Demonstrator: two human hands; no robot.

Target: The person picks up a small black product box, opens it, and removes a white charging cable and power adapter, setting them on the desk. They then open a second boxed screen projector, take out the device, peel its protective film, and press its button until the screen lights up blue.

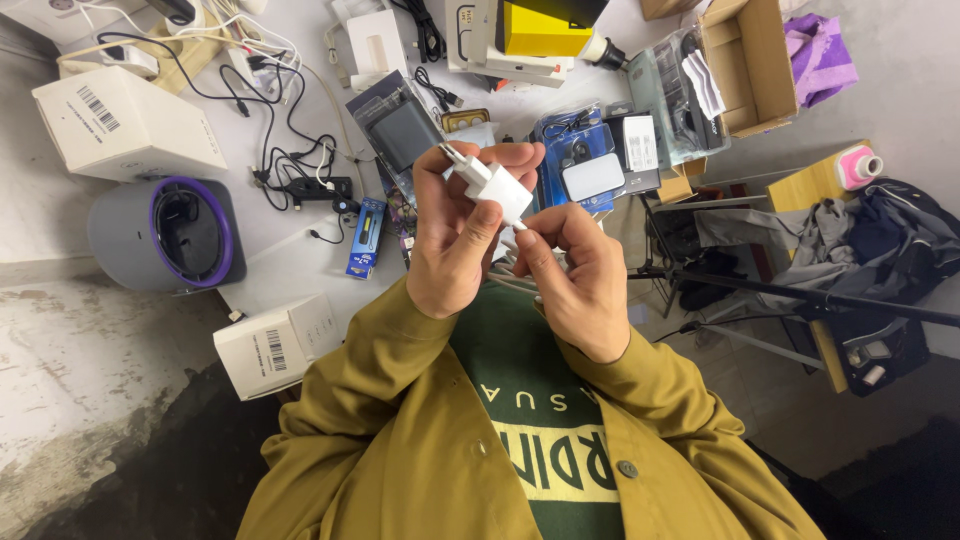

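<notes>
Clearly, you had the white wall charger (492, 187) pinched in your left hand (452, 240), thumb across its face and fingers behind, held up above the cluttered white table (290, 265) and close to your chest. Your right hand (578, 275) was closed on the white cable (513, 268), fingertips meeting the charger's lower corner. To seat a plug there well, I judged you needed the block held rigid, its port turned toward your eyes, and the connector squared up before any push; forcing it at a slant would likely jam it.

Largest of the containers, the grey cylindrical device with a purple ring (168, 232) stood left of you, its dark opening showing only a black interior. The open cardboard box (748, 62) at the far right appeared empty as far as you could see into it; beside it the clear plastic pack (668, 92) held a dark item and a white paper slip. The blue blister pack (578, 158) carried black cabling and a white rounded block. Two closed white boxes (125, 122) hid their contents, as did the small blue carton (366, 236).
</notes>
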